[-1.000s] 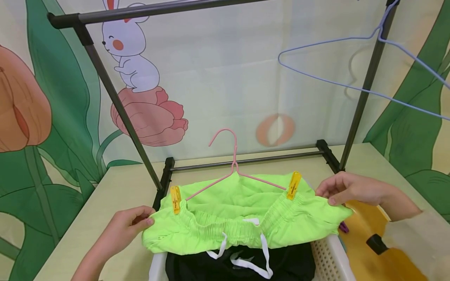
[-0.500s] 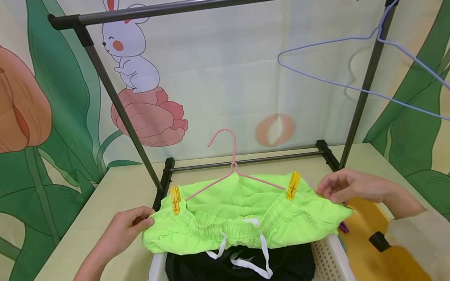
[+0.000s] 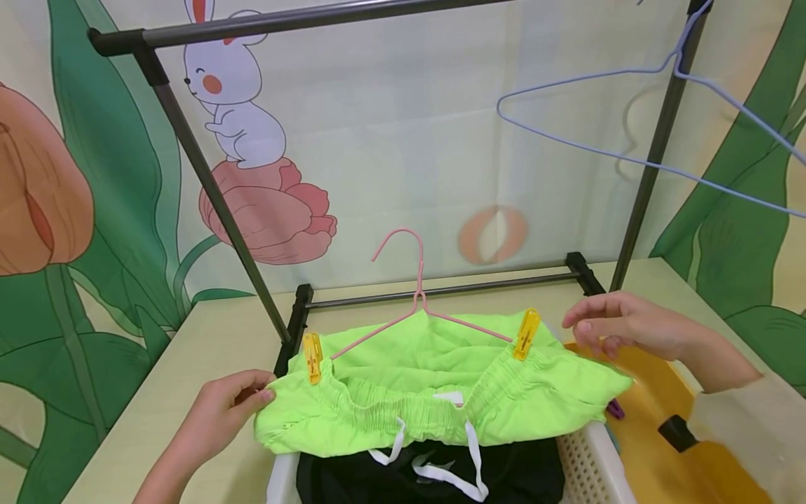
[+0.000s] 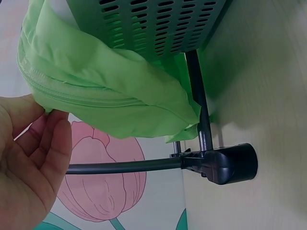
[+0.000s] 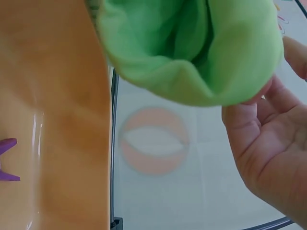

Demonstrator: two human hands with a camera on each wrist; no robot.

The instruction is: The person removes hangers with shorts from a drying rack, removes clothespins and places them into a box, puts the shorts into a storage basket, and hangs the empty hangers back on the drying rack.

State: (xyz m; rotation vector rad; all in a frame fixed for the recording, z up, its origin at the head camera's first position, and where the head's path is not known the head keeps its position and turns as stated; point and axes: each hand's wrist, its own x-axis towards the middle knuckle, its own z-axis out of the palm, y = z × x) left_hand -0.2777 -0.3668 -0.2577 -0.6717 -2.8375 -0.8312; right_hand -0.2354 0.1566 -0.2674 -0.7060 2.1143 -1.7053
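Lime-green drawstring shorts (image 3: 403, 413) lie across the top of a basket. A pink wire hanger (image 3: 420, 273) rests in the waistband, its hook standing up. Two yellow clothespins (image 3: 313, 358) clip the waistband at the hanger's two ends. My left hand (image 3: 223, 413) pinches the shorts' left edge between thumb and fingers; the left wrist view has this left hand (image 4: 36, 153) at the green fabric (image 4: 105, 91). Just above the shorts' right side is my right hand (image 3: 636, 327), fingers loosely bent and holding nothing. In the right wrist view, its thumb stands apart from the fabric (image 5: 192, 72).
Black clothing (image 3: 378, 476) fills the white basket (image 3: 598, 462) beneath the shorts. Behind stands a dark metal rack (image 3: 214, 189), a blue hanger (image 3: 585, 73) hanging at its right. An orange bin (image 3: 667, 399) with a purple clothespin (image 5: 8, 160) is to the right.
My right hand has let go of the shorts' right side and lifted slightly off it. My left hand keeps its pinch. Shorts, hanger and clothespins have hardly moved.
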